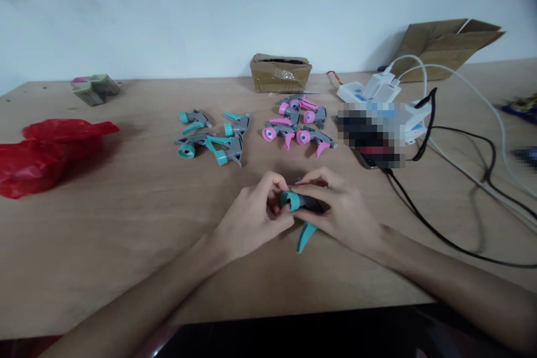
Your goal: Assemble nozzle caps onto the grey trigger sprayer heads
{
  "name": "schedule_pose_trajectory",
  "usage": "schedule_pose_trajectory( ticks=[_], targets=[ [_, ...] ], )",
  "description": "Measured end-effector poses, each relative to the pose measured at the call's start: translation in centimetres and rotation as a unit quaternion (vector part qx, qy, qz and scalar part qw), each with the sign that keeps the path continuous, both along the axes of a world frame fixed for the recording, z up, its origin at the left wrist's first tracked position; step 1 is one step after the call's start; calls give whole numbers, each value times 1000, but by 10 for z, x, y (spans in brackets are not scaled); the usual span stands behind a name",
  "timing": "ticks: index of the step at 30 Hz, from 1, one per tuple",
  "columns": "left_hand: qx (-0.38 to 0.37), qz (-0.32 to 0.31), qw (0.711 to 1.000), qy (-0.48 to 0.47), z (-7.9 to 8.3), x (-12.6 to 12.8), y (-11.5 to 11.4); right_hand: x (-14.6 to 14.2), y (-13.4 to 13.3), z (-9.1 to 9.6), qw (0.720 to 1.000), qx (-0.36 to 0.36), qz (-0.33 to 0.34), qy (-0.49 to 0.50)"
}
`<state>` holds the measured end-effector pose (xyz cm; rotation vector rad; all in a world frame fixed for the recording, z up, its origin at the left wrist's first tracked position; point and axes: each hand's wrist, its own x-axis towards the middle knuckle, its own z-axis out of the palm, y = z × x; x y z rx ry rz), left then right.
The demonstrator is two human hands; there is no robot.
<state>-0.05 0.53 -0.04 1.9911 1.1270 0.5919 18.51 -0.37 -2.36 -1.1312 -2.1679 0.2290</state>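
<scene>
Near the front middle of the table, both hands hold one trigger sprayer head (308, 203) with a grey body, a teal collar and a teal trigger pointing down toward me. My left hand (255, 212) pinches the teal collar between thumb and fingers. Around the grey body, my right hand (342, 204) is closed and hides part of it. Beyond my hands lie several teal and grey sprayer heads (230, 151) in a loose group. To their right is a cluster of several pink and grey sprayer heads (311, 137).
A red plastic bag (54, 151) lies at the left, with a small greenish block (95, 89) behind it. Against the wall stand a small carton (280, 74) and an opened cardboard box (440, 47). White chargers (380, 89), cables and a blurred-out phone occupy the right.
</scene>
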Motion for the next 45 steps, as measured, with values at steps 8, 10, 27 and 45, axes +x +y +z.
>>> schedule_pose_trajectory(
  ticks=[8,10,27,45],
  targets=[
    [90,114,989,22,-9,9,-10,-3,-1,-1,993,91,-64,-34],
    [133,130,982,34,-10,10,-10,-3,0,-1,991,100,-76,-41],
    [296,134,941,99,-4,6,-1,0,7,2,991,111,-67,-11],
    [8,99,986,-135,4,-12,16,3,12,7,991,-34,14,131]
  ],
)
